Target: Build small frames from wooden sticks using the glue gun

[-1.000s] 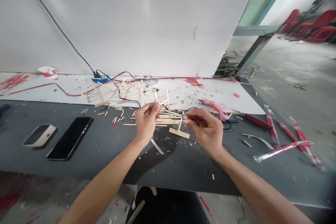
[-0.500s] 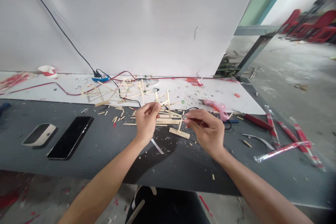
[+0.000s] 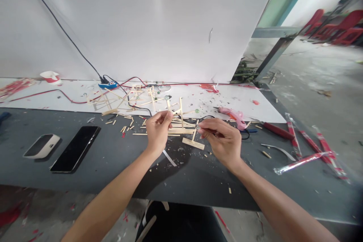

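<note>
My left hand pinches a small structure of joined wooden sticks between thumb and fingers. Clear round marbles sit at some of its stick ends, one greenish marble on the right side. My right hand is closed, its fingertips pinching a small clear marble beside the structure. Just below that marble stands a thin upright stick on a flat wooden base; whether they touch I cannot tell. Loose sticks lie on the dark table behind my hands.
A pink glue gun lies to the right, near a red-handled tool and red plastic-wrapped packets. On the left are a black phone and a white device. More stick structures stand before the white board.
Almost nothing differs. The marble in my right fingertips sits slightly further left, and the whole view has shifted a little; both hands keep their grip.
</note>
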Demonstrator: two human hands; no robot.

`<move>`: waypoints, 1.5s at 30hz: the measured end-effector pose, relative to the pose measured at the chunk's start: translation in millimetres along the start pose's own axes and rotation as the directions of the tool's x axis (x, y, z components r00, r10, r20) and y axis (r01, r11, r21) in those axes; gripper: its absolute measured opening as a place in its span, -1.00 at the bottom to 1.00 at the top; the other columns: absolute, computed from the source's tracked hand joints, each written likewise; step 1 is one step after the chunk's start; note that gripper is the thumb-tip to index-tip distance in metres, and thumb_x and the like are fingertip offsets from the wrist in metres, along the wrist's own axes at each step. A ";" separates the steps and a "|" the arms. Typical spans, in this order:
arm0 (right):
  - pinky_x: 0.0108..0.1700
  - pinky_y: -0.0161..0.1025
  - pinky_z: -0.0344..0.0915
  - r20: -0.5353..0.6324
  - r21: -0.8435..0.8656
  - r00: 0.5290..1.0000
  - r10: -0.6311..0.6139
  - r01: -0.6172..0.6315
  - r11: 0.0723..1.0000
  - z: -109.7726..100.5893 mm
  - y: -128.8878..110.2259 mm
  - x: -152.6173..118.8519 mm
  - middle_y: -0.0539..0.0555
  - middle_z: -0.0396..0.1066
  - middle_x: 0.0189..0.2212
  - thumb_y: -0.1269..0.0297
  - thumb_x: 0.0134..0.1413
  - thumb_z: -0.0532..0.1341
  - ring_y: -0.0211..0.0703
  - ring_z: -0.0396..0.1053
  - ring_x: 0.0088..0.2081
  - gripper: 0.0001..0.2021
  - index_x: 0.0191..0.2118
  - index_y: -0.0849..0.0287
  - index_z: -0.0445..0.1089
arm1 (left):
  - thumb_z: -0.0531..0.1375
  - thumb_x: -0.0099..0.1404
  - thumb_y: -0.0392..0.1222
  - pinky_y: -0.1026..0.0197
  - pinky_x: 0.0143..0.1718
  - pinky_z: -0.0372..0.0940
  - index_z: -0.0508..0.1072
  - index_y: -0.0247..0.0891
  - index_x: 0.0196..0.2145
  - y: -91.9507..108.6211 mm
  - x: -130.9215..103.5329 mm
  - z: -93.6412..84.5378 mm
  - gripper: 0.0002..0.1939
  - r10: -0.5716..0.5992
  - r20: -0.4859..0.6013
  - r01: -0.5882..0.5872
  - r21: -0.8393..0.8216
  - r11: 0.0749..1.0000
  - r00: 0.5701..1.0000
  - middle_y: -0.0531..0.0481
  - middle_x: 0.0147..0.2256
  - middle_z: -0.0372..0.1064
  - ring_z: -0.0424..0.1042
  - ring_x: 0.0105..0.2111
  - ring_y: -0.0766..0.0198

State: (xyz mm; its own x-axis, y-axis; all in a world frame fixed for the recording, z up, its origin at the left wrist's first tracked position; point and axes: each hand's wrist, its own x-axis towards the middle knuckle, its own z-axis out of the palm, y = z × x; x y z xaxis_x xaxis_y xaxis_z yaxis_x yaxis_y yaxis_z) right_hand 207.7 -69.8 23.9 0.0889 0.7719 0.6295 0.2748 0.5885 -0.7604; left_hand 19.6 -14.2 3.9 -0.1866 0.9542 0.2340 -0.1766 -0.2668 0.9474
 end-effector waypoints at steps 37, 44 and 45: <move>-0.27 -0.17 0.47 0.006 -0.236 0.979 -0.206 0.201 0.951 -7.0 1.0 8.0 0.06 0.57 -0.29 0.45 0.17 0.32 -0.13 0.53 -0.29 -0.83 -0.21 0.03 0.61 | 0.42 0.10 0.20 0.28 -0.67 -0.03 0.54 -0.28 -0.50 2.3 -4.4 6.5 -0.56 -0.272 0.057 0.273 -0.021 0.962 0.961 0.10 -0.63 0.20 0.14 -0.68 0.46; -0.27 -0.19 0.48 0.021 -0.256 0.966 -0.257 0.253 0.933 -6.7 1.5 9.6 0.06 0.59 -0.30 0.48 0.17 0.32 -0.13 0.55 -0.29 -0.82 -0.21 0.05 0.61 | 0.46 0.01 0.19 0.32 -0.68 -0.01 0.52 -0.33 -0.50 4.4 -9.5 9.6 -0.52 -0.362 0.056 0.366 -0.092 0.926 0.930 0.08 -0.56 0.26 0.17 -0.67 0.50; -0.27 -0.20 0.48 0.023 -0.256 0.967 -0.253 0.251 0.934 -6.6 1.7 9.7 0.06 0.59 -0.30 0.49 0.17 0.32 -0.13 0.55 -0.29 -0.82 -0.21 0.05 0.61 | 0.47 0.00 0.19 0.32 -0.68 0.00 0.52 -0.33 -0.49 4.0 -9.9 9.8 -0.52 -0.369 0.057 0.373 -0.100 0.922 0.928 0.08 -0.56 0.26 0.18 -0.66 0.50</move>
State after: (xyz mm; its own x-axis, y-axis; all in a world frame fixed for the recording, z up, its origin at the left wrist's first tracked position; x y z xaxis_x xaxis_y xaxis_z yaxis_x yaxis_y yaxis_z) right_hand 215.4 -63.0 29.7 -0.0052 0.6028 0.7979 0.5238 0.6813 -0.5113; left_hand 30.2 -23.4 7.5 -0.0533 0.9913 -0.1204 -0.3290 0.0964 0.9394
